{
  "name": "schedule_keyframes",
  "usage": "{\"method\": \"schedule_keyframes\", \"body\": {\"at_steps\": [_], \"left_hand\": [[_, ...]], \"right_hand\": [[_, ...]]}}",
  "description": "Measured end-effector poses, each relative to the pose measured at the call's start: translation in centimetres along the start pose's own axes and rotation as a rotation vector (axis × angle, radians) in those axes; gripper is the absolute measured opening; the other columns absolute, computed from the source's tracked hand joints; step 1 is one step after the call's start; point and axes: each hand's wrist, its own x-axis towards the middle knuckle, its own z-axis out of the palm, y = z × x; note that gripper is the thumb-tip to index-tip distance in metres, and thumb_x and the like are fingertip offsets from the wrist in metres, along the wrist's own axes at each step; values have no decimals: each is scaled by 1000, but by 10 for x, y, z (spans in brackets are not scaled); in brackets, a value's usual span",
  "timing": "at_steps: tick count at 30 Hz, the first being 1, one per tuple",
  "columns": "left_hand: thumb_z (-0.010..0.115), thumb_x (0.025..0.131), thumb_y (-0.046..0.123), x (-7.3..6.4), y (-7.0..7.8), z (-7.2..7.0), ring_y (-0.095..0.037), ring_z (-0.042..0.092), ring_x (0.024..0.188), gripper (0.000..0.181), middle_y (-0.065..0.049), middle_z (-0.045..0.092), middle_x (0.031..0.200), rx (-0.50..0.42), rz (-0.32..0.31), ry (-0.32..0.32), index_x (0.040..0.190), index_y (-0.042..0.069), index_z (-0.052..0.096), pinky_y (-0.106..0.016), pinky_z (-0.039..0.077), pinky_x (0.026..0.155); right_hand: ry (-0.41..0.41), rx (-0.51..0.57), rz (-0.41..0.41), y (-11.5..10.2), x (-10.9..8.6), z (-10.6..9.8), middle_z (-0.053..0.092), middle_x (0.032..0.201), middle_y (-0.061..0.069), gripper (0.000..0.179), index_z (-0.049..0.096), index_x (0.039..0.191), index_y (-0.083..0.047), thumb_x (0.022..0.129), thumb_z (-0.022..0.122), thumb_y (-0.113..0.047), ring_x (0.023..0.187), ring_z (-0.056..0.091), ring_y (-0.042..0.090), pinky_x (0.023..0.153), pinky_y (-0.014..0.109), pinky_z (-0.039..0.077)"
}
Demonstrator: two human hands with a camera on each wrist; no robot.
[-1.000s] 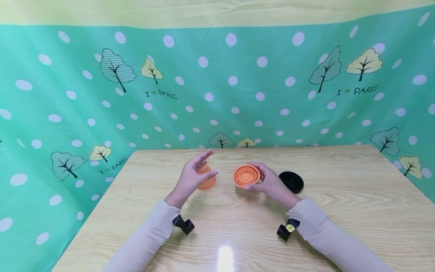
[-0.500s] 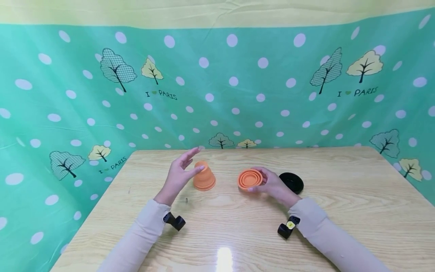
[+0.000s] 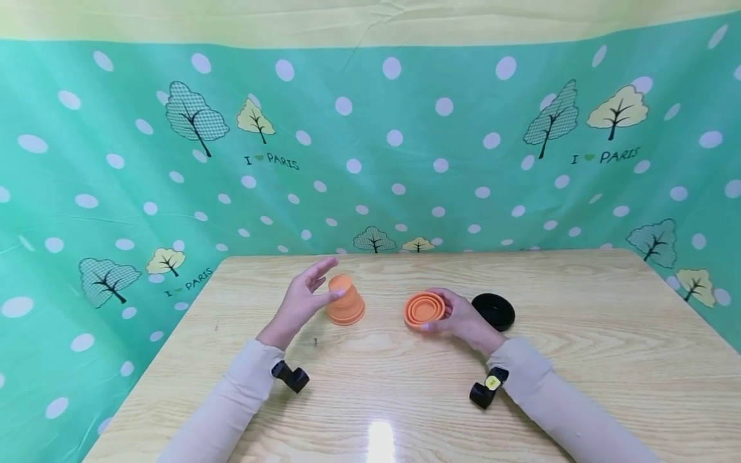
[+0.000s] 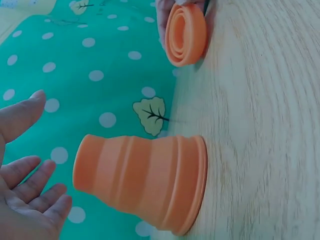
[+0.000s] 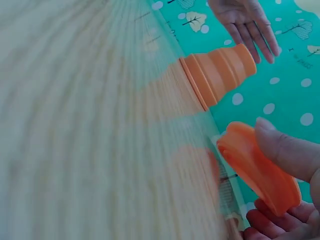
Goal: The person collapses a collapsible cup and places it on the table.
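Note:
An orange collapsible cup, drawn out to full height, stands upside down on the table with its wide rim downward. Just left of it is my left hand; in the left wrist view its fingers are apart from the cup and hold nothing. My right hand grips a second orange collapsible cup, folded flat into rings, between thumb and fingers at its right side. This folded cup is tilted in the right wrist view. Whether its lower edge touches the table I cannot tell.
Behind the right hand a round black dish lies on the wooden table. A green dotted cloth hangs along the table's far edge. A tiny dark speck or mark shows near the left wrist.
My left hand has moved left, off the front of the upside-down cup, which now shows more fully. The right hand has shifted the folded cup slightly to the right and lower.

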Motion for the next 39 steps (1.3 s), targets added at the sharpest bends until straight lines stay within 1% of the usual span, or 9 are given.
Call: {"method": "schedule_keyframes", "body": {"at_steps": [2,6,10,13,22,24,29,34,39], "left_hand": [[75,82,15,3,-9,-2,-23,30,138,72,-7,38,148,12,0,-13,144,10,38,-41,22,114],[75,81,12,5,-13,-2,-25,30,138,73,-8,38,148,18,-19,-28,143,7,37,-40,22,114],[73,82,9,8,-18,-1,-28,30,138,70,-10,39,147,-28,-48,-30,143,5,38,-40,23,114],[72,83,8,9,-21,1,-29,32,137,68,-13,38,147,-60,-72,-34,142,4,39,-40,24,113],[70,85,8,10,-24,4,-25,35,135,64,-11,41,145,-55,-103,-2,141,3,40,-37,26,113],[70,85,8,10,-25,5,-25,35,135,64,-11,41,145,-63,-112,8,141,2,40,-36,26,113],[71,84,8,12,-27,7,-26,40,131,63,-13,43,143,-66,-149,28,140,3,42,-37,32,109],[70,84,8,13,-30,9,-25,45,126,61,-11,48,140,-62,-199,42,139,5,45,-35,38,104],[70,84,7,13,-30,10,-23,47,125,58,-9,51,138,-81,-210,52,138,7,47,-30,40,102]], "right_hand": [[0,-26,-12,2,1,0,49,134,20,79,39,138,1,71,80,-2,124,46,33,104,40,38],[-8,-71,-17,3,2,-1,50,134,17,79,41,138,-1,71,82,-5,125,46,31,105,41,37],[-16,-116,-3,3,2,-3,50,135,17,82,41,139,-4,70,84,-14,126,44,32,107,45,34],[-25,-157,-7,3,1,-5,48,137,18,86,39,140,-2,70,85,-18,127,43,33,107,47,33],[-55,-148,-3,4,0,-8,45,139,19,91,34,143,-4,69,85,-16,128,41,34,108,49,31],[-50,-148,2,4,-1,-8,45,139,18,92,35,143,-5,68,86,-15,129,41,34,108,49,31],[-40,-163,12,4,-1,-7,44,140,18,91,35,144,-6,68,85,-13,130,40,34,108,49,30],[-37,-198,9,2,-2,-6,42,142,19,91,34,145,-5,69,85,-15,131,37,36,109,50,29],[-25,-201,25,0,-3,-6,43,141,18,91,35,144,-6,68,85,-13,130,39,34,109,49,29]]}}
